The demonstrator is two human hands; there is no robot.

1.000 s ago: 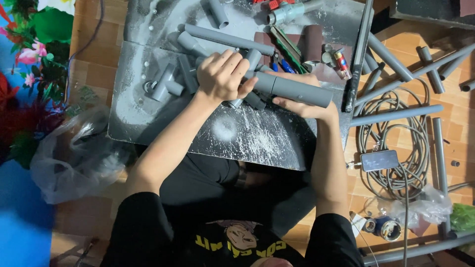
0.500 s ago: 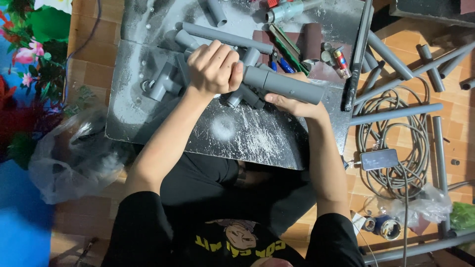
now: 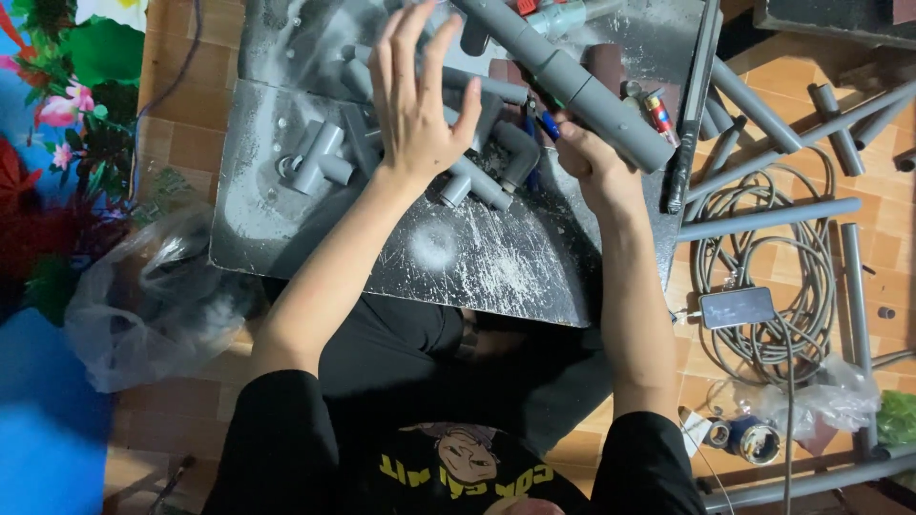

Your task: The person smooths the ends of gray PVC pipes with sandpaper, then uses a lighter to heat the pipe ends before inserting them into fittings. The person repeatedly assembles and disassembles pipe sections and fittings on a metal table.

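Gripping a thick grey pipe [image 3: 572, 81] near its lower end, right hand [image 3: 596, 167] closed around it from below. Long axis running diagonally, lower end pointing right and toward the body, upper end pointing up-left past the frame's top. Left hand [image 3: 415, 100] open, fingers spread, holding nothing, hovering just left of the pipe above a cluster of grey fittings [image 3: 477, 167] on the dark dusty board [image 3: 458, 262]. Nearer to the pipe: right hand, already on it. Grey tee fitting [image 3: 320, 157] lying apart, further left.

Orange-brown tiled floor [image 3: 181, 143] (evenly lit from above), with a blue surface [image 3: 38, 420] at the left edge.
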